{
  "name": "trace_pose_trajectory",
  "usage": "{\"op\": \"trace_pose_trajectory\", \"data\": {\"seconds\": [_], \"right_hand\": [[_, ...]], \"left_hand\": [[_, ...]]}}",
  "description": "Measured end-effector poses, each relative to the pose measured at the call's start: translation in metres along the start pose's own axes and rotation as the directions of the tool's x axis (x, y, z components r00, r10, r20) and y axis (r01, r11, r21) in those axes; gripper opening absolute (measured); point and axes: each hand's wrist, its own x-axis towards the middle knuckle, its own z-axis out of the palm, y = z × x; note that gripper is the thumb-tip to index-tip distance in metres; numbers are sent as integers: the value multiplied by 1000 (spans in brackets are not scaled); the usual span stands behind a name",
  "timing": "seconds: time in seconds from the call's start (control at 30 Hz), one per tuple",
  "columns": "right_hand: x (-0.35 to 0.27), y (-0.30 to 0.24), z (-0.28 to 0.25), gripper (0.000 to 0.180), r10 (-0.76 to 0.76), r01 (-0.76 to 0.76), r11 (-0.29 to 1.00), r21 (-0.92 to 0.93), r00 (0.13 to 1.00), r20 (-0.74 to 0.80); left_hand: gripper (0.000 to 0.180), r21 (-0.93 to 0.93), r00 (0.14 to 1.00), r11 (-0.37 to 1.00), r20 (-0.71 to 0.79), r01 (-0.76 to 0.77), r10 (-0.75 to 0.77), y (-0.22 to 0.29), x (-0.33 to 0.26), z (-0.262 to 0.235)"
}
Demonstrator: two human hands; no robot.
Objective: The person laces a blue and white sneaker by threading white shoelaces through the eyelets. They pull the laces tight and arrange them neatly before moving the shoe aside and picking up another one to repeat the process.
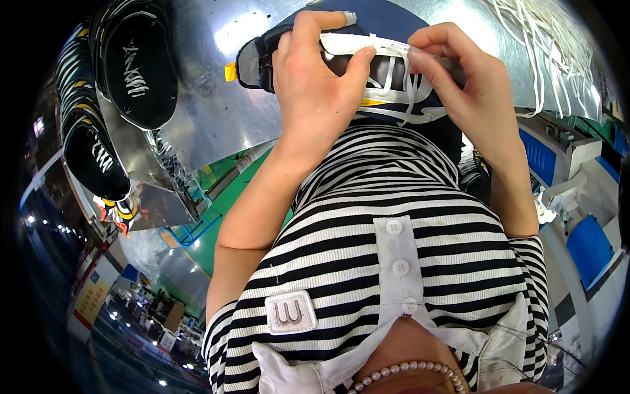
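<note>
A navy, black and white shoe upper (387, 97) lies on its side at the front of the metal table, its yellow heel tab (230, 71) pointing left. My left hand (318, 92) grips it, the thumb pressed on the white eyelet strip (351, 44) and the fingers over the far side. A white shoelace (408, 85) runs through some of the eyelets, with a loose length hanging over the near side. My right hand (476, 82) pinches the lace with thumb and forefinger beside the strip's right end. The exact spot between those fingertips is partly hidden.
A bundle of loose white laces (548, 39) lies at the table's far right, some hanging over the edge. Several black shoe uppers (139, 75) are stacked at the left. The shiny metal table (216, 111) ends just in front of me. A blue chair (589, 251) stands lower right.
</note>
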Motion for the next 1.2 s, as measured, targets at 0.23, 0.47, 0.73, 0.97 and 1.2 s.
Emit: {"op": "trace_pose_trajectory", "data": {"seconds": [0.23, 0.47, 0.73, 0.97, 1.2], "right_hand": [[10, 3, 7, 18, -39, 41, 980, -193, 999, 14], [39, -2, 37, 23, -216, 145, 710, -689, 976, -17], [-4, -1, -20, 18, 78, -117, 965, -233, 983, -169], [3, 42, -7, 23, 37, -76, 993, -93, 930, -367], [-16, 34, 18, 12, -152, 37, 912, -409, 955, -253]], "left_hand": [[38, 17, 999, 1000, 43, -22, 22, 1, 2, 1], [40, -73, 995, 997, 97, 3, 4, -2, 9, 5], [42, -339, 973, 914, 128, 225, -192, 10, 29, 4], [47, -205, 967, 959, 203, 197, -155, 20, 32, -19], [36, 439, 912, 802, 252, -405, 323, 32, 3, -9]]}}
